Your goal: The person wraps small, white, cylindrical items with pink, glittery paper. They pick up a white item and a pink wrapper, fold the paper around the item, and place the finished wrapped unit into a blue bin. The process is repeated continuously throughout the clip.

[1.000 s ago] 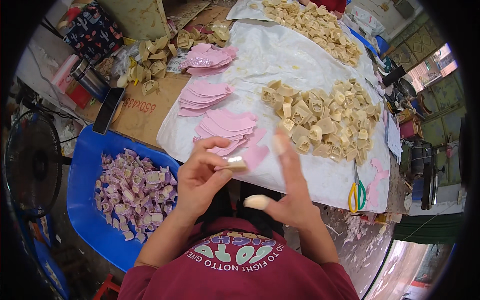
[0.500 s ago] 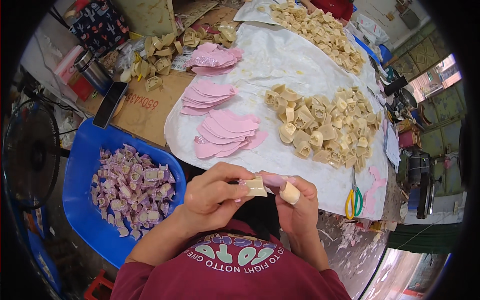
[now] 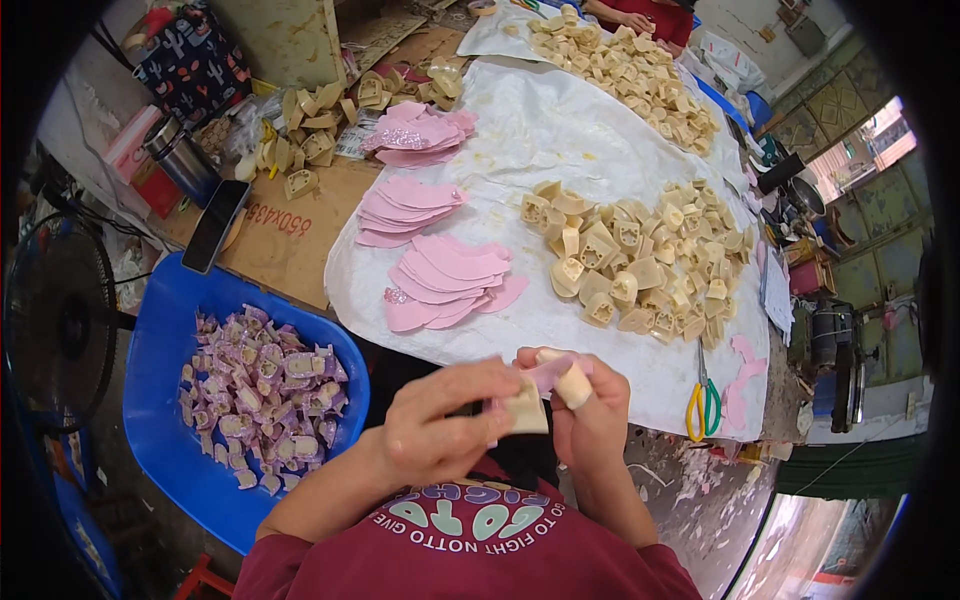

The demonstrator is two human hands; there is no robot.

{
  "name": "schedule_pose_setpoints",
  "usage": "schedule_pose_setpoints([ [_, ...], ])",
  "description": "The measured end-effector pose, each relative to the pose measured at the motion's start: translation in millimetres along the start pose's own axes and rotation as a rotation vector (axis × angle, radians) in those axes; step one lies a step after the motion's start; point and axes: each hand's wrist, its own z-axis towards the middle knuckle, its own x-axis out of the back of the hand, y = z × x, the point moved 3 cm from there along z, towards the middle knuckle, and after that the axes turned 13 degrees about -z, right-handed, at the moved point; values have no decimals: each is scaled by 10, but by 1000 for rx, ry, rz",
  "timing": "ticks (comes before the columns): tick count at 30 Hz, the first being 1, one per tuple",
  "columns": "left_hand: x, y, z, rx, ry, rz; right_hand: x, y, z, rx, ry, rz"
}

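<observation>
In front of my chest, my left hand (image 3: 440, 418) is closed round a beige plastic shoe heel (image 3: 528, 412), gripping it between thumb and fingers. A thin pink cover piece (image 3: 549, 372) runs from the heel to my right hand (image 3: 598, 410), whose fingers are pinched on it. Beige tape (image 3: 573, 386) wraps the right thumb. The left fingers are slightly blurred, and they hide part of the heel. On the table beyond lie fanned stacks of pink cover pieces (image 3: 450, 278), some glittery, and a pile of bare beige heels (image 3: 640, 255).
A blue tub (image 3: 145, 400) of pink-covered heels stands at lower left. Scissors (image 3: 703, 400) with yellow and green handles lie on the white-covered table (image 3: 500, 190). A phone (image 3: 217, 228), steel flask (image 3: 180, 155) and fan (image 3: 60, 315) are at left. Another person's hand (image 3: 637, 22) shows at the far end.
The left hand has turned and risen slightly, tilting the heel so its broad side shows more. The pink piece now bends up between both hands. The whole view has shifted a little.
</observation>
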Motion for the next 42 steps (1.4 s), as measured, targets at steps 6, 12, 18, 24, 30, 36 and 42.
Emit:
schedule_pose_setpoints([
  [6,40,-86,-18,40,14,140,21,15,21,-42,-47,115],
  [12,25,-148,-109,81,-41,239,-55,-43,0,-132,-29,46],
  [18,-42,-145,-82,76,6,351,-87,20,-3,-116,-61,-90],
  [24,-72,-234,-88,196,29,296,-135,-26,-36,215,-46,-621],
  [30,-73,-318,-124,291,135,117,-102,70,29,333,78,-465],
  [36,-26,-405,-136,578,250,-224,-82,18,189,573,-20,-632],
  [42,-122,-378,-80,482,102,260,-76,111,206,460,41,-684],
])
